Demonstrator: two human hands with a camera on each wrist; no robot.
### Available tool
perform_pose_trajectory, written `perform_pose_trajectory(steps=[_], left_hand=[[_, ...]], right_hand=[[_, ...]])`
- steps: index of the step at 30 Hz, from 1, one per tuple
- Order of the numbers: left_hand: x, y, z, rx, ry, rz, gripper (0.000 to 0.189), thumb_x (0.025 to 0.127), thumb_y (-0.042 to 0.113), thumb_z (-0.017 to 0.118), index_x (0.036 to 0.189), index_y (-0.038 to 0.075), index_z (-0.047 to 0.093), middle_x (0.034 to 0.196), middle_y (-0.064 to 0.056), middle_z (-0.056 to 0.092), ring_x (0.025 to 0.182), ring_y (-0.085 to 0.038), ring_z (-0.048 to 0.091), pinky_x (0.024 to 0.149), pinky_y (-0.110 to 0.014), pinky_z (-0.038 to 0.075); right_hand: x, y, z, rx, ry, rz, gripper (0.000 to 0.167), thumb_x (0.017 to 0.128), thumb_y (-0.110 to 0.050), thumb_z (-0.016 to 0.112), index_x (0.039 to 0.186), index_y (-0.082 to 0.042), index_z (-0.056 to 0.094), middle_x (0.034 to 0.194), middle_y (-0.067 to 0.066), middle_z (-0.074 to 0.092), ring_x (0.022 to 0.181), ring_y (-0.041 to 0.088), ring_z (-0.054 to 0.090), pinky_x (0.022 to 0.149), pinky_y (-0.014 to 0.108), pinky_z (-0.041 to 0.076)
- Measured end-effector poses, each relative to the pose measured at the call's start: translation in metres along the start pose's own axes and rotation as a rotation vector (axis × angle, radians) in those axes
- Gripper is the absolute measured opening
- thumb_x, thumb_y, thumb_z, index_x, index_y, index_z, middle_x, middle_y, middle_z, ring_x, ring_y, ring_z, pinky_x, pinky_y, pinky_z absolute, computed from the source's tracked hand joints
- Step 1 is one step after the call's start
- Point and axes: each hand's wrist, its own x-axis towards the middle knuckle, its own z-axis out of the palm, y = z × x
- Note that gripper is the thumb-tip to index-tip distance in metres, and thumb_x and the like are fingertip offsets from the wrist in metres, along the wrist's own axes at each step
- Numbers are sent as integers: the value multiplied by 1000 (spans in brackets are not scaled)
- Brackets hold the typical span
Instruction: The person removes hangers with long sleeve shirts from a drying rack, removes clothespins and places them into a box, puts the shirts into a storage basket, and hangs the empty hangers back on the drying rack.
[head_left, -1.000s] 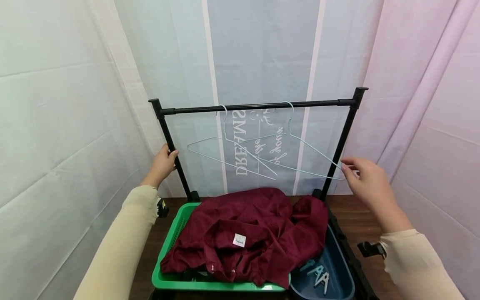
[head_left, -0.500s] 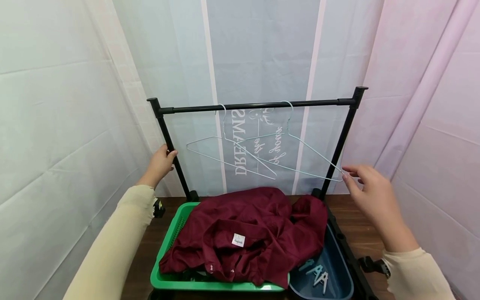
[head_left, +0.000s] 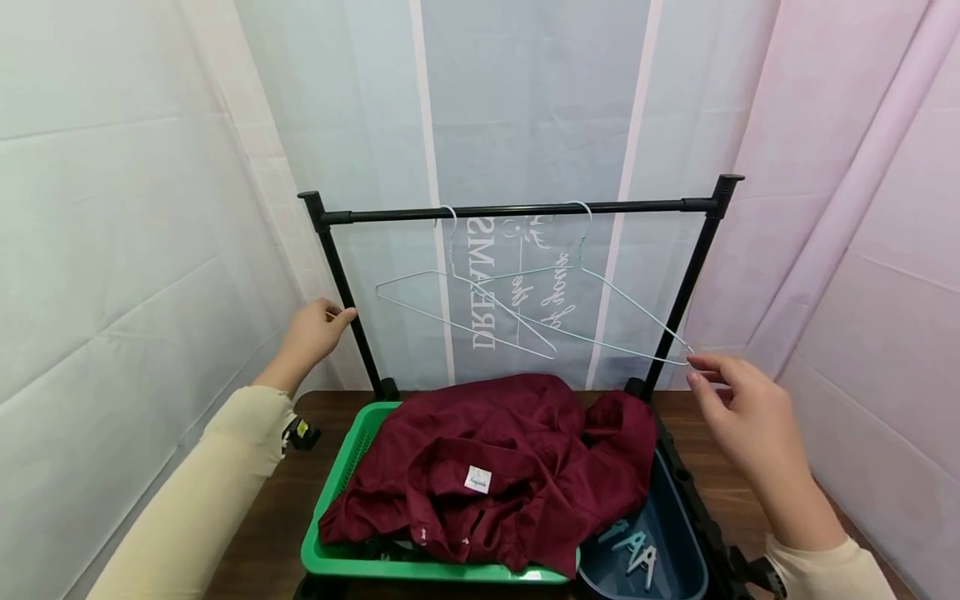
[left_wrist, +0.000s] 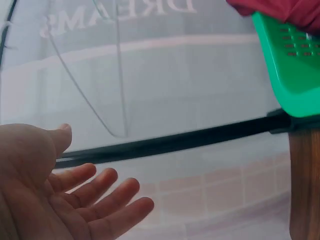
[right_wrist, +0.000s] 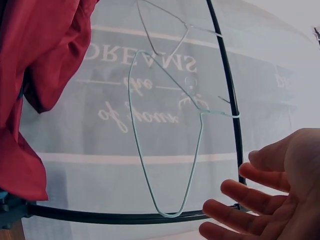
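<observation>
My left hand is beside the rack's left black post, its thumb tip overlapping the post in the head view. The left wrist view shows that hand with its fingers loosely extended and nothing held. My right hand is close to the lower right corner of a pale blue wire hanger. In the right wrist view, its thumb and fingers are spread apart, and the hanger's end stands away from them. A second wire hanger hangs to its left on the black rail.
A maroon shirt with a white label lies heaped over a green basket and partly over a dark blue tub. Several clothespins lie in the tub. Printed curtains stand behind and at both sides.
My left hand has eased off the post, moving slightly left and down. The right hand has moved down and away from the hanger's corner. Both hangers stay on the rail.
</observation>
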Motion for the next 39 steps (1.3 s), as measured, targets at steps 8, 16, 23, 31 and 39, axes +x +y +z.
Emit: perform_pose_trajectory(steps=[8,16,23,31,39], left_hand=[[-48,5,-5,-9,-104,63,78,100,69,44,143,5,49,138,-25,59,122,-42,60,90,-53,53],[-96,5,11,-75,-263,121,79,99,62,56,156,10,35,144,-25,55,131,-43,56,96,-56,53],[-126,4,26,-85,-342,165,78,96,58,64,155,15,38,146,-20,53,130,-39,57,99,-55,52],[-151,1,43,-93,-478,211,90,87,52,78,159,21,34,155,-17,42,139,-40,46,104,-61,45],[-159,-2,60,-102,-629,295,107,76,50,87,163,26,29,157,-16,35,143,-36,38,105,-59,43]], right_hand=[[-13,-2,0,46,-138,87,30,102,-28,66,127,-11,70,112,13,74,88,-26,45,70,3,41],[-24,-4,12,68,-344,185,45,105,-39,58,138,-8,60,123,18,70,106,35,70,78,34,57],[-30,4,25,44,-533,228,61,103,-48,59,145,-5,50,127,24,67,112,42,66,84,56,55],[-30,10,45,50,-732,257,71,100,-50,62,148,0,46,122,23,66,112,39,63,84,53,55],[-32,13,66,324,-978,356,86,93,-42,75,157,-3,32,134,30,57,112,36,61,71,51,59]])
